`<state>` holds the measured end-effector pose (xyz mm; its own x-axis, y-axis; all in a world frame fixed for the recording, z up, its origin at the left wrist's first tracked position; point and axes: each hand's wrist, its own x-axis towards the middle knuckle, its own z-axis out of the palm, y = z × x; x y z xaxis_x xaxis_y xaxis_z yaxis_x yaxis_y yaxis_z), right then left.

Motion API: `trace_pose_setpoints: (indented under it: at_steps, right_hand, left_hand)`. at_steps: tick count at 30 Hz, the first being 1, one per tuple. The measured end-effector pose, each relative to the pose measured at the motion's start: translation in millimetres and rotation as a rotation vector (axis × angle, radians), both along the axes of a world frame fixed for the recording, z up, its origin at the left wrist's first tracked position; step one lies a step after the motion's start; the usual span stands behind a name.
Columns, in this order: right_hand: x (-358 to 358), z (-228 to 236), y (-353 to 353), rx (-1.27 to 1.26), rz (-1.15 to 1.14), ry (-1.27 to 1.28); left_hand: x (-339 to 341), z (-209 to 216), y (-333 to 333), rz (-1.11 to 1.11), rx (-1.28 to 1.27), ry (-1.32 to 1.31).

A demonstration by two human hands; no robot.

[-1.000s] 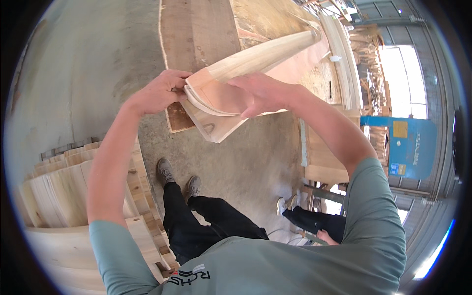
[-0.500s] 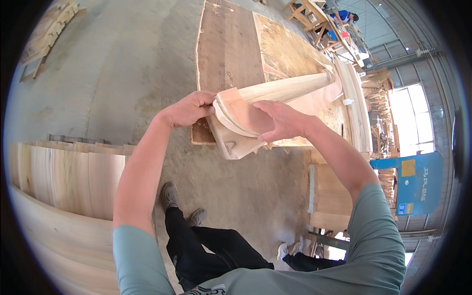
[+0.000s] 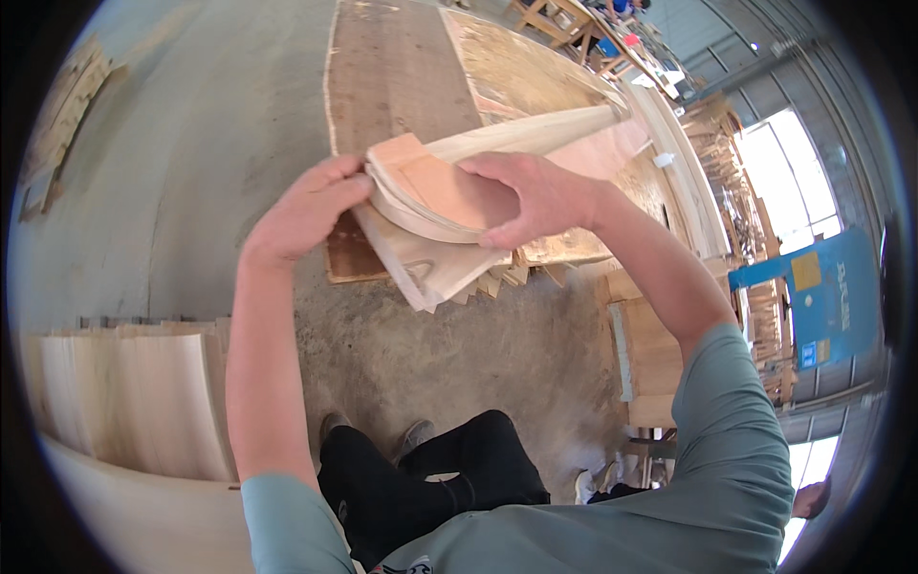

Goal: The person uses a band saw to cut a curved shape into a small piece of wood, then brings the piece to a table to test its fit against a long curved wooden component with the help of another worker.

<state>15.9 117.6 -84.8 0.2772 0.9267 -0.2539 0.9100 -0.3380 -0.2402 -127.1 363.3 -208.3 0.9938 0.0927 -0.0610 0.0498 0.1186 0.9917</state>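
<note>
The wooden piece [image 3: 435,187] lies between the left hand [image 3: 306,210] and the right hand [image 3: 547,196], over a board [image 3: 432,277] that juts past the near edge of the table [image 3: 397,86]; behind the piece a plank [image 3: 531,130] runs toward the table's far right. Stacked panels [image 3: 124,402] stand to the left of the person's legs [image 3: 382,497], with timber [image 3: 72,120] farther off at the far left; a machine [image 3: 837,297] stands at the far right, below a window [image 3: 792,182] in the view.

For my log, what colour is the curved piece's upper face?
Pinkish tan; the curved piece shows best in the head view.
</note>
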Motion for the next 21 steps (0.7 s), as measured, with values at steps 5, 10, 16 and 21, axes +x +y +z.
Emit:
trace_pose_setpoints:
  at_steps: [5, 10, 16, 21]
  right_hand:
    - [-3, 0, -2, 0.005, -0.029, 0.119]
    - [3, -13, -12, 0.034, 0.002, 0.105]
    - [4, -15, -18, 0.17, 0.051, 0.147]
    - [-4, -16, -18, 0.183, 0.039, 0.15]
  left_hand:
    - [-1, -11, -21, 0.109, 0.061, -0.171]
    - [-10, -9, -33, 0.21, 0.304, -0.171]
    - [10, -27, -15, 0.12, 0.311, -0.356]
    - [14, -31, -17, 0.06, 0.179, -0.426]
